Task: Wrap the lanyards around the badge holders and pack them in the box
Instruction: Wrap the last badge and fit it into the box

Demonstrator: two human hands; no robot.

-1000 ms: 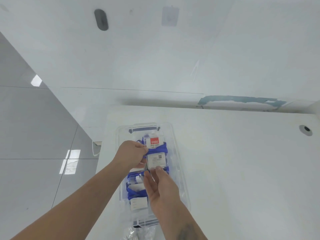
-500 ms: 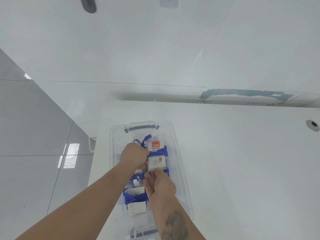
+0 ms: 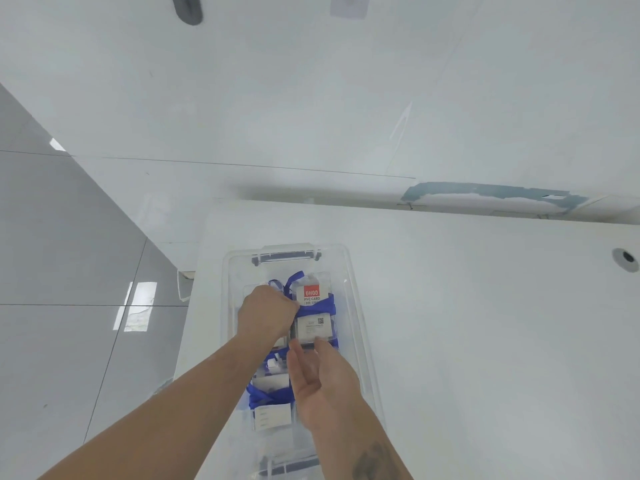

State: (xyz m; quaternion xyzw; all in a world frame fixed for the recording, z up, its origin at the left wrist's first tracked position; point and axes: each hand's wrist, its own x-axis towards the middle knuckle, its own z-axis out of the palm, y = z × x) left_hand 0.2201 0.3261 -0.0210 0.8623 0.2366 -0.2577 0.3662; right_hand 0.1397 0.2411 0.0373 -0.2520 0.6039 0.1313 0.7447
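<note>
A clear badge holder (image 3: 313,315) w/ a red-and-white card inside and a blue lanyard (image 3: 317,309) wound across its middle sits low inside the clear plastic box (image 3: 353,306), toward the far end. Compared w/ a second ago it has dropped from above the other contents to down among them, so this one looks nearly packed. The left hand (image 3: 266,315) is curled in a loose fist at the holder's left edge, fingertips hidden from view; it seems to pinch the lanyard or the holder's edge, but I can't tell which. The right hand (image 3: 320,379) sits palm-up just nearer than the holder, fingers straight and lightly spread, tips touching its near edge; earlier they reached further under it, so the hand seems to be letting go. Another wrapped holder (image 3: 272,408) lies left of the right palm, nearer the person. Box rests on a white table (image 3: 485,341); grey floor tiles (image 3: 69,271) beyond the left forearm. Likely next: both hands release.
</note>
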